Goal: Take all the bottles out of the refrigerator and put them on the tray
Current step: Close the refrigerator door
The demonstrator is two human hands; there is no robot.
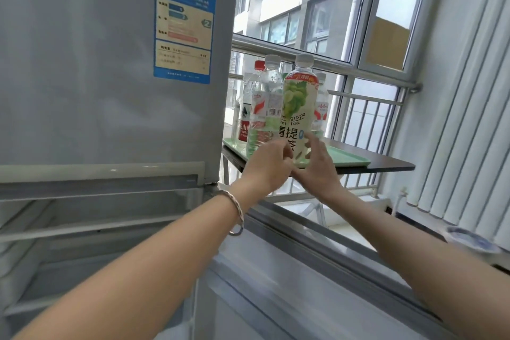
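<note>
The grape tea bottle (pixel 298 107) stands on the green tray (pixel 347 159) among the water bottles (pixel 263 107). Left hand (pixel 269 165) and right hand (pixel 317 167) flank its base, fingers spread, gripping nothing. Risk: a brush topples the crowded bottles off the surface (pixel 392 164).

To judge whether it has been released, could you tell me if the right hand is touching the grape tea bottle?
Cannot tell. In the head view the right hand, fingers spread, overlaps the base of the grape tea bottle, showing neither contact nor gap.
</note>
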